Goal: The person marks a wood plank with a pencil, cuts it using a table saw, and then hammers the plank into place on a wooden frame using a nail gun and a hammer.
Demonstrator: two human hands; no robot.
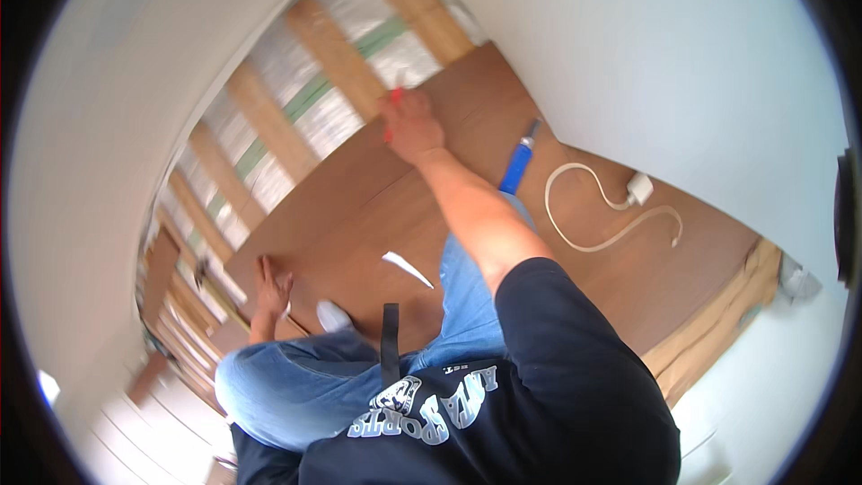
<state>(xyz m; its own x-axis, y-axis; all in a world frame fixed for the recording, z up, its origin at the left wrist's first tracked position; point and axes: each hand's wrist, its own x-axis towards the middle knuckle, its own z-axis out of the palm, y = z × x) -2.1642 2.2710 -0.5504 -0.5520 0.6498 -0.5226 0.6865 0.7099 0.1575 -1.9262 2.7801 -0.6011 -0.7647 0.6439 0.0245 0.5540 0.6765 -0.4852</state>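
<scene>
My right hand is at the upper edge of a brown board, closed on a red tool that is blurred and mostly hidden by my fingers. My left hand rests on the board near its left end, fingers apart. A blue-handled tool with a metal tip lies on the board right of my right arm. A thin white strip lies between my legs.
Wooden slats over silver foil lie beyond the board's edge. A white cable with plug lies on the right. White walls rise at both sides. A wooden beam borders the lower right.
</scene>
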